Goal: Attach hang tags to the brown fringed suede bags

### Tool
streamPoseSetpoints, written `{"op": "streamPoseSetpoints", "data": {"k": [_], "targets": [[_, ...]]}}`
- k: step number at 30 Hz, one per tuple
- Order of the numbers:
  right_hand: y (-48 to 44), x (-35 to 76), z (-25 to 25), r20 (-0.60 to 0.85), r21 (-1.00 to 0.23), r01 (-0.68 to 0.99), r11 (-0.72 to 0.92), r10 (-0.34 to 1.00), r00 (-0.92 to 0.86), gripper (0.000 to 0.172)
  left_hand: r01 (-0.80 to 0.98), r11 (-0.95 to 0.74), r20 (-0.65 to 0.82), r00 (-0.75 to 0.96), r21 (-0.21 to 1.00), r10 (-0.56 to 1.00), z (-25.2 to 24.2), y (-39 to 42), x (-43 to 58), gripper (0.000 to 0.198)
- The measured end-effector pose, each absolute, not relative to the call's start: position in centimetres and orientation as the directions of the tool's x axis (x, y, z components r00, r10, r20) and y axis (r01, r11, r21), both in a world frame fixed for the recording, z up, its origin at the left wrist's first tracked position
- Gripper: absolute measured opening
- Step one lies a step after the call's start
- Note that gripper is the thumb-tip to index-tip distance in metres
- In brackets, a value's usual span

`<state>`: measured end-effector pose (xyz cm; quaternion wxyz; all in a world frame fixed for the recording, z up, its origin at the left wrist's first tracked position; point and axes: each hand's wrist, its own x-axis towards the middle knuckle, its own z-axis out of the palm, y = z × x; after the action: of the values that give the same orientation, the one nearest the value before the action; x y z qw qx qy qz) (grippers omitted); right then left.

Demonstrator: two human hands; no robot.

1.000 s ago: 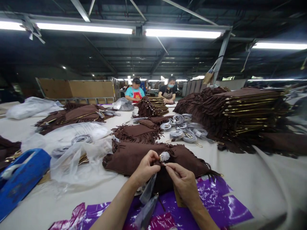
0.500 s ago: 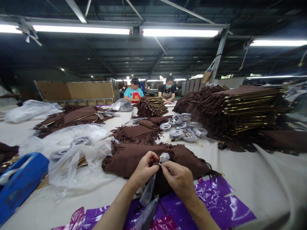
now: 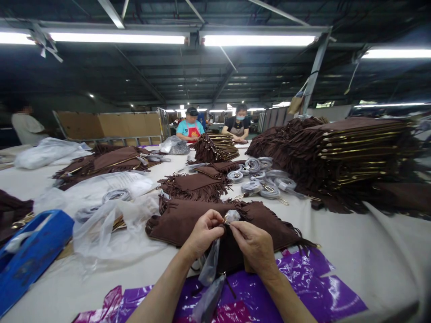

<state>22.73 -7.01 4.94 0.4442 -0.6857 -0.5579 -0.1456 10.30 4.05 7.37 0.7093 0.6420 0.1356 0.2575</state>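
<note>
A dark brown fringed bag lies in front of me, partly under my hands. At its middle is a small bunch of clear plastic wrap beside a gold-coloured metal fitting. My left hand pinches at this fitting with thumb and forefinger. Close on its right, my right hand has its fingertips pinched together just under the wrap; what they hold is too small to make out. Below the hands hang plastic-sleeved strips, and a shiny purple sheet lies under the bag's near side.
Coiled, plastic-wrapped straps lie beyond the bag. A tall stack of fringed brown bags stands at right. Clear plastic bags and a blue holder are at left. Two co-workers sit across the table; another person is far left.
The view has shifted slightly, and a person has come into sight at far left. My right fingertips have moved a little up towards the plastic wrap; my left hand stays at the metal fitting.
</note>
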Motion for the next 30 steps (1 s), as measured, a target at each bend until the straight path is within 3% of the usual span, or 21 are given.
{"op": "streamPoseSetpoints", "data": {"k": [10, 19, 25, 30], "targets": [[-6.6, 22.4, 4.8, 0.610, -0.645, 0.757, 0.105, 0.667, 0.427, 0.019, -0.204, 0.051, 0.144, 0.827, 0.978, 0.543, 7.0, 4.2, 10.5, 0.029], [-6.2, 22.1, 4.7, 0.602, -0.673, 0.732, 0.108, 0.655, 0.457, 0.021, -0.211, 0.021, 0.161, 0.804, 0.977, 0.573, 7.1, 3.8, 10.3, 0.021], [-6.6, 22.3, 4.2, 0.617, -0.661, 0.739, 0.132, 0.656, 0.435, 0.021, -0.114, -0.350, 0.334, 0.659, 0.930, 0.674, 6.7, 3.2, 11.1, 0.017], [-6.6, 22.4, 3.9, 0.630, -0.639, 0.758, 0.130, 0.653, 0.420, 0.022, 0.050, -0.718, 0.540, 0.623, 0.695, 0.566, 6.5, 2.4, 11.3, 0.014]]}}
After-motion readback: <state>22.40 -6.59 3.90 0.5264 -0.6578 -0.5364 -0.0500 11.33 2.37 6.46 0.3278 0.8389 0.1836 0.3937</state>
